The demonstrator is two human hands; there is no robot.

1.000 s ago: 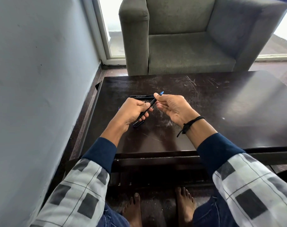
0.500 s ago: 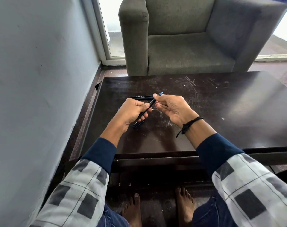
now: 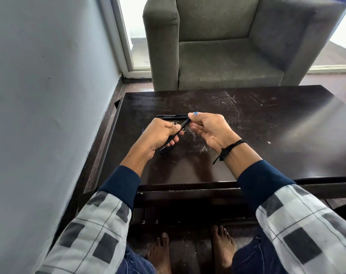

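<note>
A slim black pen (image 3: pixel 183 125) with a blue end slants above the dark wooden table (image 3: pixel 276 135). My left hand (image 3: pixel 160 133) grips its lower part, fingers curled round the barrel. My right hand (image 3: pixel 209 128) pinches the upper end, where the blue tip (image 3: pixel 196 113) pokes out past my fingers. A second black pen (image 3: pixel 171 115) with pale lettering lies flat on the table just beyond my hands. A short dark piece (image 3: pixel 166 150), maybe a cap, lies on the table under my left hand.
A grey armchair (image 3: pixel 227 46) stands right behind the table's far edge. A pale wall (image 3: pixel 49 95) runs close along the left. The tabletop is scratched near my hands. My bare feet (image 3: pixel 192 248) rest on the floor under the table.
Both hands keep hold of the pen in nearly the same place; no clear movement shows.
</note>
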